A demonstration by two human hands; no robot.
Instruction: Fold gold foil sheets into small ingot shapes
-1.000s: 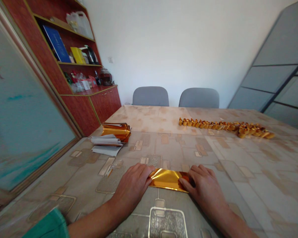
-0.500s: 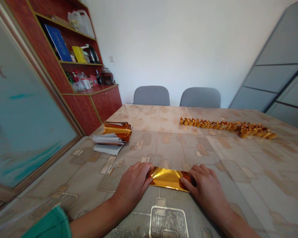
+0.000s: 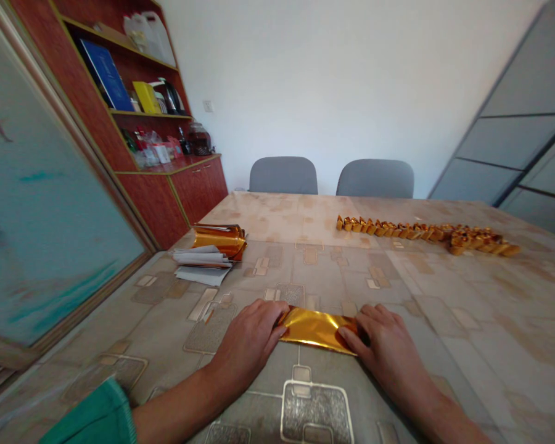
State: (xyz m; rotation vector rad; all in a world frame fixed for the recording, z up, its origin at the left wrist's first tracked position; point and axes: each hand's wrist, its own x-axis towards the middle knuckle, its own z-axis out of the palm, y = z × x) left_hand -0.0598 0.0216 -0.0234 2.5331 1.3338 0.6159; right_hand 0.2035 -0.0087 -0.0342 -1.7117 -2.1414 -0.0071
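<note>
A strip of shiny gold foil paper (image 3: 318, 328) lies stretched sideways between my two hands, close over the patterned tablecloth. My left hand (image 3: 258, 333) grips its left end, thumb on the near side and fingers curled behind. At the other end my right hand (image 3: 383, 339) pinches the foil the same way, thumb pressed on its face. The fingertips behind the paper are hidden. Farther left sits a loose stack of gold foil sheets (image 3: 219, 239), with grey-white backed sheets (image 3: 202, 265) in front of it. Rows of small folded gold foil pieces (image 3: 411, 231) stand at the back right.
The table (image 3: 259, 401) wears a beige patterned cover. Two grey chairs (image 3: 283, 175) stand at its far side against a white wall. A red-brown shelf cabinet (image 3: 198, 191) is at the left, beside a frosted glass door (image 3: 50, 185). Grey panels (image 3: 504, 142) rise at the right.
Both hands keep hold of the foil paper with almost the same grip. The view has shifted very slightly; nothing was let go or picked up.
</note>
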